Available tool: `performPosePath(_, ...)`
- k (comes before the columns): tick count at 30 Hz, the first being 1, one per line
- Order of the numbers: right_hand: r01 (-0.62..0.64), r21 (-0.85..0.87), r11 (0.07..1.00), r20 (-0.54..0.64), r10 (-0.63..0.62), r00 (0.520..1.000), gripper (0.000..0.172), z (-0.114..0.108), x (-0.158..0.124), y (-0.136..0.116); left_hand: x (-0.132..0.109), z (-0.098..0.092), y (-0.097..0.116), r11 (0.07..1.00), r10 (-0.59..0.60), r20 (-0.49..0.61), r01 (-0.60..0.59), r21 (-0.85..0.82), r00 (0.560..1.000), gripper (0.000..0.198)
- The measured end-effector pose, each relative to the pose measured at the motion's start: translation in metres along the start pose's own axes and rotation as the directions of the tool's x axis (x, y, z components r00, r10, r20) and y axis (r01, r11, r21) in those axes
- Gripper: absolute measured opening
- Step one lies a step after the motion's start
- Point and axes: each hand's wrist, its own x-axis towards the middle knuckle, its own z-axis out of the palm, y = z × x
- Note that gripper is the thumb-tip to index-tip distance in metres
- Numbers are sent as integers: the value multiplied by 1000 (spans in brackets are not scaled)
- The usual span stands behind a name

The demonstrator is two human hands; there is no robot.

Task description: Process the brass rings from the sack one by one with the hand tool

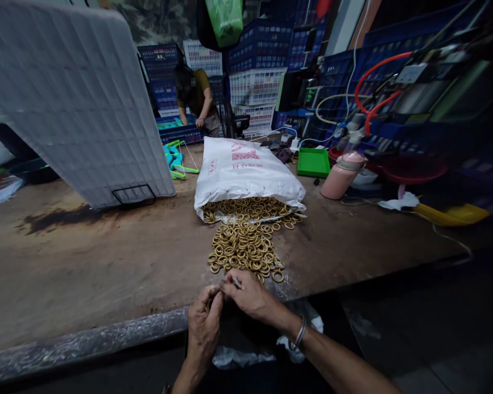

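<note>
A white sack (246, 169) lies on the brown worktable (107, 262), its open mouth spilling a heap of brass-coloured rings (246, 246) toward me. Both my hands meet at the table's near edge, just in front of the heap. My left hand (204, 320) is closed, its fingers pinched around what looks like a ring. My right hand (250, 295) is closed too, gripping a small metal piece (236, 282) between thumb and fingers; a bracelet sits on its wrist. The fingertips of the two hands touch.
A grey gridded panel (74, 98) leans at the left. A green tray (313, 162), a pink bottle (342, 176), a red basin (413, 168) and hoses crowd the right. Another person (197, 98) bends over stacked blue and white crates behind.
</note>
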Motion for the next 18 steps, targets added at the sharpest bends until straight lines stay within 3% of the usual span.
performPosePath(2, 30, -74, 997, -19, -32, 999, 24, -1, -1, 0, 0, 3, 6, 999, -35, 2, 35, -22, 999, 15)
performPosePath(5, -16, -47, 999, 5, 17, 1000, 23, -3, -1, -1, 0, 6, 14, 987, -154, 38, 156, -43, 987, 18)
performPosePath(9, -79, 78, 994, 38, 76, 996, 19, -4, 0, 0, -1, 8, 15, 905, -378, 160, 400, -144, 912, 27)
performPosePath(13, -89, 168, 982, 56, 80, 995, 23, -6, 1, 2, -2, 8, 18, 844, -422, 212, 467, -264, 882, 26)
performPosePath(16, -39, 24, 999, -6, 39, 999, 28, -8, -3, 2, -3, 8, 21, 842, -427, 184, 464, -275, 885, 29)
performPosePath(18, 48, -164, 985, -12, -50, 999, 20, -9, -8, 2, -3, 8, 21, 850, -430, 157, 457, -261, 889, 31)
